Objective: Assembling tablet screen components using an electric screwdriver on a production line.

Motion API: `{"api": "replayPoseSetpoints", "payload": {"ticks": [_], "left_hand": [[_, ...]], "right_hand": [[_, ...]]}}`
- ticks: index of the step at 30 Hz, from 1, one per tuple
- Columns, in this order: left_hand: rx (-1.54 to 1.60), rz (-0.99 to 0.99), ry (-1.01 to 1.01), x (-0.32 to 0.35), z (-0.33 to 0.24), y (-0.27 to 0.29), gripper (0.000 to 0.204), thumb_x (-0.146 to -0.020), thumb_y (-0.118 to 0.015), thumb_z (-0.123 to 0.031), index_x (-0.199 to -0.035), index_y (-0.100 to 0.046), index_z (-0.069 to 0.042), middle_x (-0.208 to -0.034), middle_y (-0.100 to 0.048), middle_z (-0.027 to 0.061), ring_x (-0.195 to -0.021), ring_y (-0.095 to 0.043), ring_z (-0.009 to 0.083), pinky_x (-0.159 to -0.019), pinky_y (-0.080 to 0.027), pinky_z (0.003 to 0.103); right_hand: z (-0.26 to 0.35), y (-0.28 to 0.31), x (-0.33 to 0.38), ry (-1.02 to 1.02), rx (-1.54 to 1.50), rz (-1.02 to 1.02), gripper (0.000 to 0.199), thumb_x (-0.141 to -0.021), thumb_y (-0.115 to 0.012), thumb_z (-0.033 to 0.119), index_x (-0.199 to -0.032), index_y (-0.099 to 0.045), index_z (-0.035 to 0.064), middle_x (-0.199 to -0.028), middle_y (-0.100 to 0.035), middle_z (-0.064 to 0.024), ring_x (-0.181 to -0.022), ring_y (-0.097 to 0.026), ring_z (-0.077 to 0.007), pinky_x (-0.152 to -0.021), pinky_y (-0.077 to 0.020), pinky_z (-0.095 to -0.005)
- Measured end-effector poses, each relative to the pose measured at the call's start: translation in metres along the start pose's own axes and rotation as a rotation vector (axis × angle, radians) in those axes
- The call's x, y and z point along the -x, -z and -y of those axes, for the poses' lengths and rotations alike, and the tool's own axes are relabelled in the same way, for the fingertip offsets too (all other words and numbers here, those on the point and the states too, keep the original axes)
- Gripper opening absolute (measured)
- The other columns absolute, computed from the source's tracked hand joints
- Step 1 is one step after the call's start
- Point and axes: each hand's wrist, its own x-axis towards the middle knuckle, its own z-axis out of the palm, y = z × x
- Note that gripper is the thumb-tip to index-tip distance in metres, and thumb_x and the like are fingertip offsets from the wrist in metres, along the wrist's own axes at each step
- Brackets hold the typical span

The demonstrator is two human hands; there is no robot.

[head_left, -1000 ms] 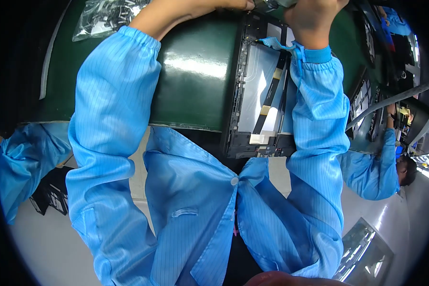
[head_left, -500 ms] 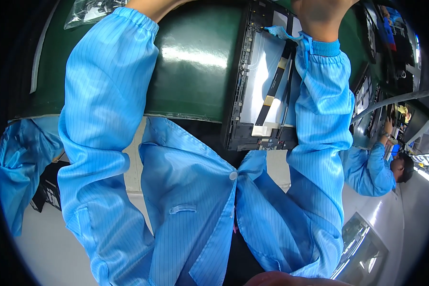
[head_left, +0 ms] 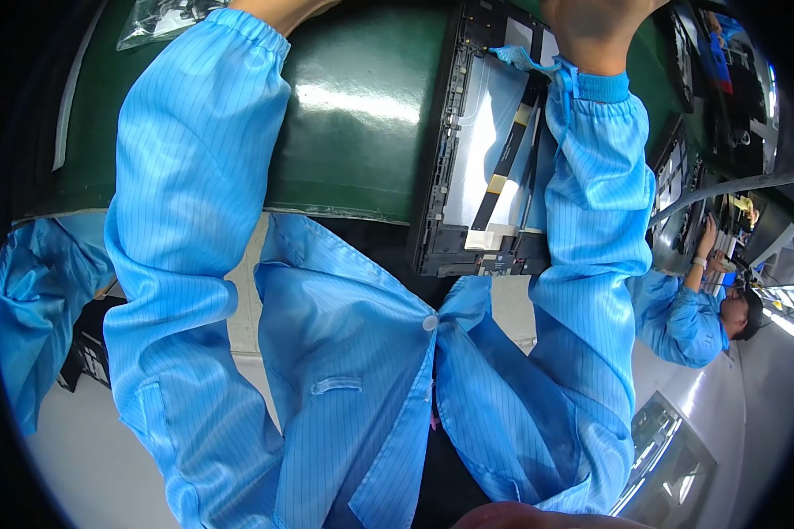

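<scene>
My left hand (head_left: pixel 282 12) shows only as a wrist and the heel of the hand at the top edge, above the green work surface (head_left: pixel 353 167). Its fingers lie outside the picture. My right hand (head_left: pixel 595 33) reaches over the upper right part of a black-framed display panel (head_left: pixel 481 167), and its fingers are cut off too. The panel has a silvery back and a dark flat ribbon cable (head_left: pixel 509 152) running down it. A blue wrist strap (head_left: pixel 595 86) circles my right wrist, with a loose end lying over the panel.
A clear plastic bag (head_left: pixel 161 21) with small dark parts lies at the top left. On the right, a co-worker in blue (head_left: pixel 686 322) sits beside more panels. A grey cable (head_left: pixel 723 189) curves nearby. Another blue sleeve (head_left: pixel 48 300) is at the far left.
My left wrist has shifted slightly to the left and up. My right hand and the panel stay nearly still. The co-worker on the right has raised an arm.
</scene>
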Motion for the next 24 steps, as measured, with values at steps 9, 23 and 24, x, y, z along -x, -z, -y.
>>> {"api": "replayPoseSetpoints", "payload": {"ticks": [9, 23, 24], "left_hand": [[-0.008, 0.020, 0.017, 0.000, 0.000, 0.000, 0.022, -0.088, -0.073, -0.014, -0.099, -0.076, 0.004, -0.079, -0.071, 0.0041, -0.070, -0.059, 0.0099, -0.066, -0.049, 0.025], [-0.130, -0.267, -0.197, 0.000, -0.001, -0.016, 0.014, -0.092, -0.071, -0.014, -0.096, -0.070, 0.000, -0.081, -0.065, -0.0011, -0.070, -0.054, 0.0058, -0.062, -0.044, 0.023], [-0.057, -0.320, -0.256, 0.004, -0.010, -0.021, 0.013, -0.088, -0.075, -0.012, -0.094, -0.070, -0.001, -0.079, -0.062, -0.0024, -0.068, -0.050, 0.0047, -0.059, -0.041, 0.023]], "right_hand": [[0.001, -0.001, 0.002, 0.007, 0.024, -0.013, 0.024, -0.090, -0.045, 0.003, -0.109, -0.056, -0.0056, -0.101, -0.070, -0.0241, -0.050, -0.050, -0.0123, -0.047, -0.0470, -0.0272], [0.028, 0.030, -0.009, 0.040, -0.083, -0.089, 0.028, -0.091, -0.047, 0.007, -0.114, -0.054, -0.0056, -0.107, -0.067, -0.0260, -0.050, -0.049, -0.0141, -0.045, -0.0462, -0.0286], [0.031, 0.033, -0.009, 0.058, -0.055, -0.089, 0.028, -0.091, -0.046, 0.008, -0.115, -0.054, -0.0056, -0.108, -0.067, -0.0260, -0.050, -0.049, -0.0144, -0.045, -0.0459, -0.0288]]}}
